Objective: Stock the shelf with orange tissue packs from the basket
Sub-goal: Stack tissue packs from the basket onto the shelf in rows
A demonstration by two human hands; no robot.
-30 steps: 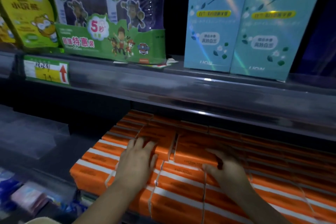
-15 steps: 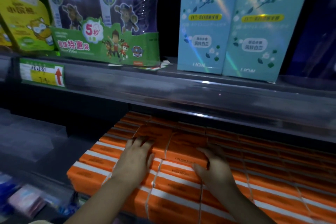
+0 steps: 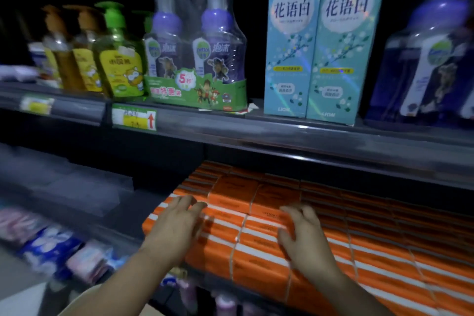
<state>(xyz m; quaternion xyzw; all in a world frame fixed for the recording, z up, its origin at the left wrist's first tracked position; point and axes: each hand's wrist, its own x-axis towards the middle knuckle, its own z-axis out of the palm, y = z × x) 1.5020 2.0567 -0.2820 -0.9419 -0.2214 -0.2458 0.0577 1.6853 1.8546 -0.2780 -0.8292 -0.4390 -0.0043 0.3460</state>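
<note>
Orange tissue packs with white stripes [image 3: 261, 246] fill the lower shelf in rows, running off to the right. A second layer of orange packs [image 3: 252, 195] lies on top toward the back. My left hand [image 3: 177, 226] lies with its fingers spread on the leftmost packs. My right hand [image 3: 302, 236] rests flat on the packs beside it, its fingertips against the front of the upper layer. Neither hand holds anything. The basket is out of view.
The upper shelf [image 3: 295, 133] overhangs the packs and carries green soap bottles [image 3: 120, 64], a purple twin-pack of foam bottles [image 3: 197, 59] and two tall blue boxes [image 3: 323, 43]. Left of the packs the lower shelf [image 3: 84, 187] is dark. Pink and blue packets [image 3: 64, 251] lie below.
The view has tilted up and shifted, showing more of the upper shelf. Both hands have drawn back a little from the upper layer of packs and lie flatter.
</note>
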